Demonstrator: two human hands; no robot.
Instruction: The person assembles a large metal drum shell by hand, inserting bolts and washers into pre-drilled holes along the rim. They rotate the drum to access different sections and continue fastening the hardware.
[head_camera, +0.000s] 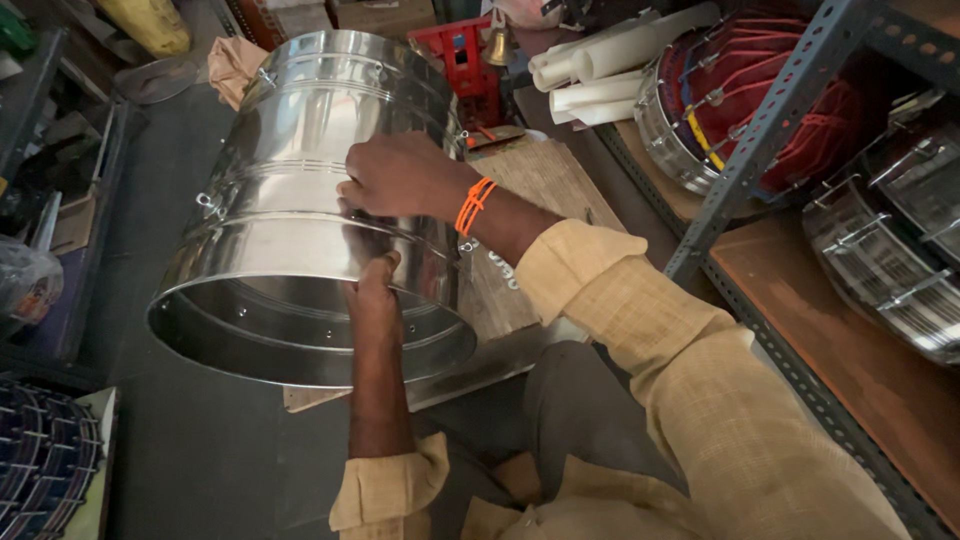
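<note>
At centre frame, left hand (375, 295) hooks the tilted shiny steel drum shell (300, 200) by its open rim while right hand (400, 178) lies flat, fingers open, on top, steadying it.

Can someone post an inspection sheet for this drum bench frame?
Surface: worn wooden board over dark floor.
Job's things: shiny steel drum shell, open-ended, lying tilted on its side.
Clutter: rolled white sheets, brass bell, red object behind it.
Grip: left hand reaches inside the near rim; right hand presses the shell's outside.
Cables: nothing seen.
Surroundings: metal rack holding a red-laced drum and steel drums.
</note>
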